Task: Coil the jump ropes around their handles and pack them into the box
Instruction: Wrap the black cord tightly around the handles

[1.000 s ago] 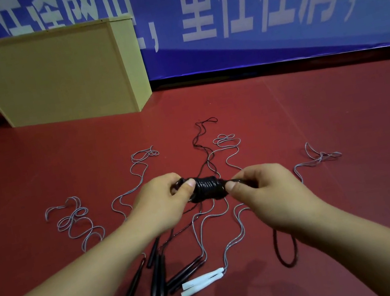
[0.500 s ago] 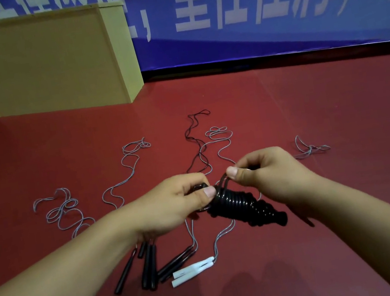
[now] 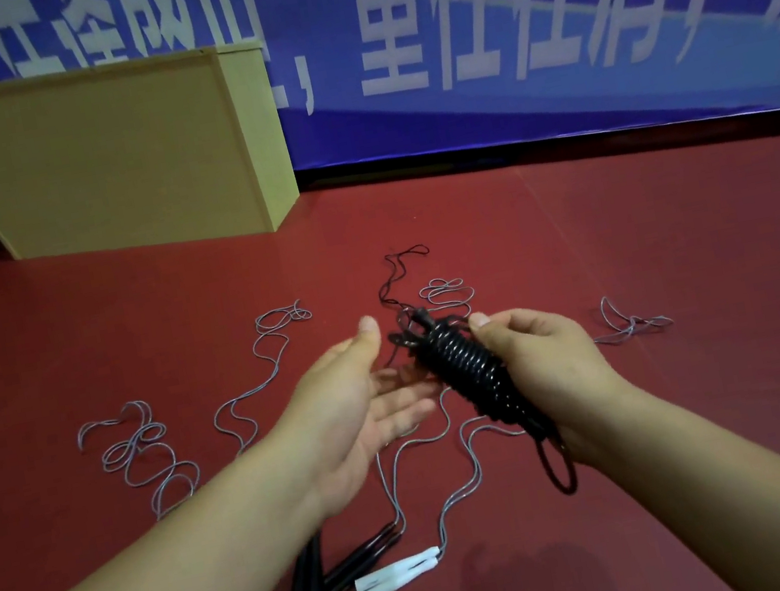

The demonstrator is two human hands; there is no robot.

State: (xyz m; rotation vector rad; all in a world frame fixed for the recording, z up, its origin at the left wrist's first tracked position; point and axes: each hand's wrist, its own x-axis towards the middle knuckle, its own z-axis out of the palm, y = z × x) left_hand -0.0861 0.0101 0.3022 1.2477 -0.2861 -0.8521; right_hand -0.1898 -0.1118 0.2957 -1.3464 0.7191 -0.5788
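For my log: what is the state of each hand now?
Left hand: open, fingers straight, holding nothing.
Right hand: holding the coiled black jump rope.

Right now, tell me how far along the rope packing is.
Done: one black rope is coiled around its handles. In hand: the right hand holds that bundle; the left hand is open beside it. Left: it must go into the box, and the grey ropes with black handles and white handles lie uncoiled on the floor.

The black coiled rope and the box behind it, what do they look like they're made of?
Black coiled rope: probably PVC or rubber cord, since bright highlights run along its smooth, glossy turns. Box: looks like tan corrugated cardboard, matte, with flat panels and a paler edge strip; not certain from here.
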